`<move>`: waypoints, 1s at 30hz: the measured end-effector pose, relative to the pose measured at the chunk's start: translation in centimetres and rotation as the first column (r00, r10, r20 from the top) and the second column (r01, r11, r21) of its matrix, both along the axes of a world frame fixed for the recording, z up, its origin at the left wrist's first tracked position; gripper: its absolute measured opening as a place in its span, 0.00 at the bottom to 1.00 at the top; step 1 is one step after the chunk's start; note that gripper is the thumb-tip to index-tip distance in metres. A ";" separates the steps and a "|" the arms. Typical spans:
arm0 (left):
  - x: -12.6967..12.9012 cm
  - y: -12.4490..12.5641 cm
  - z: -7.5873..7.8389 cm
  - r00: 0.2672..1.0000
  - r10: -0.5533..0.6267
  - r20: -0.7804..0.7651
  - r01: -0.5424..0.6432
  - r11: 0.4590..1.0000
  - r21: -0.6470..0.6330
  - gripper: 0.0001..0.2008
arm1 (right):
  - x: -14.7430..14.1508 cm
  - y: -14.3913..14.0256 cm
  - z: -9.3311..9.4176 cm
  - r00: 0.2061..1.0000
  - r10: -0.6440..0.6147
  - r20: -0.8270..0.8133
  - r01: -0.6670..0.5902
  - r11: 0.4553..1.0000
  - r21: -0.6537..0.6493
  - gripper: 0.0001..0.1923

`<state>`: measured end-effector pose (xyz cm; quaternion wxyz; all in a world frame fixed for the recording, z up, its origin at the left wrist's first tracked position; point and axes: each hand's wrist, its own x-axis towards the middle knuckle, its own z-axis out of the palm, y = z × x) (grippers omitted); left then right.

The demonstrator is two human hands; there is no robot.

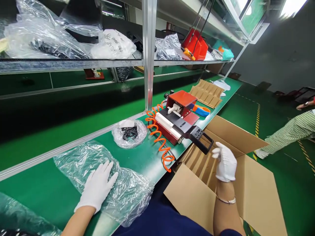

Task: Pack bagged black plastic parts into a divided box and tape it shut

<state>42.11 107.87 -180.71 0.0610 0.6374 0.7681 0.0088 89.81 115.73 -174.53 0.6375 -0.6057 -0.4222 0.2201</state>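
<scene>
My left hand (97,186), in a white glove, lies flat with its fingers stretched out on a crumpled clear plastic bag (133,190) on the green bench. My right hand (225,162), also gloved, hangs above an open cardboard box (261,190); its fingers are slightly bent, apart and hold nothing. Just left of its fingertips, without touching, juts the looped end of a long black part with a handle (200,139). That part rests across a red bench fixture (182,98) with a white block. Cardboard dividers (203,162) show inside the box.
An orange coiled hose (159,141) runs beside the fixture. Left of it sits a clear bag of small black parts (130,132). Farther back lie a blue-orange tape roll (201,110) and a cardboard divider (206,93). A metal post (149,55) carries a loaded shelf. Another person (292,131) is at right.
</scene>
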 end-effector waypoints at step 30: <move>-0.4 0.0 -0.5 0.998 -0.034 -0.053 0.034 0.999 0.011 0.35 | 5.2 0.4 -2.9 0.771 -0.040 -0.636 0.049 0.999 -0.004 0.18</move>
